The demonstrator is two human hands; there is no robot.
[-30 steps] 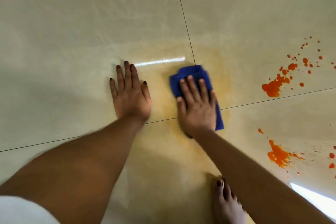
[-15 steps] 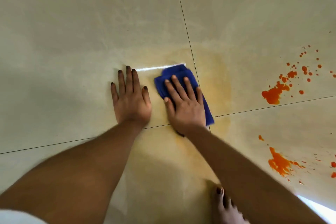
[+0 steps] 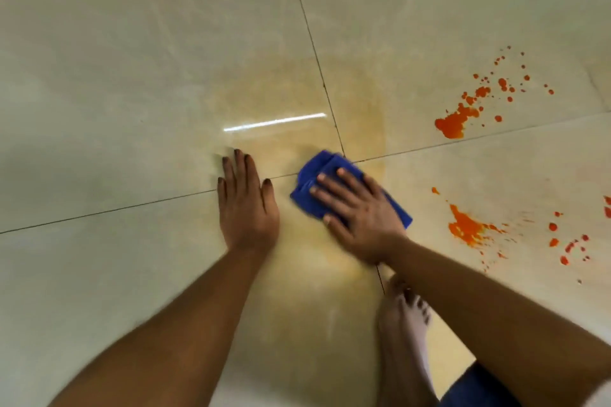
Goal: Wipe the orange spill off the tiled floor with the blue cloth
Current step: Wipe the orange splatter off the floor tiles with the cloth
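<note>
My right hand (image 3: pixel 358 213) lies flat on the folded blue cloth (image 3: pixel 312 175) and presses it onto the cream tiled floor (image 3: pixel 132 59), just below where the grout lines cross. Beside it, my left hand (image 3: pixel 246 205) rests flat on the floor, fingers apart, holding nothing. A pale yellow-orange smear (image 3: pixel 291 99) spreads around and above both hands. Bright orange spill patches remain at the right: one upper patch with scattered drops (image 3: pixel 454 120) and one lower patch (image 3: pixel 468 228).
My bare foot (image 3: pixel 405 330) stands on the floor under my right forearm. A strip of light glare (image 3: pixel 274 122) reflects off the tile above my left hand. Small orange drops (image 3: pixel 568 244) dot the far right edge.
My right hand has slid the blue cloth down and to the right, toward me across the grout line. The view has tilted, so both hands sit lower in the frame.
</note>
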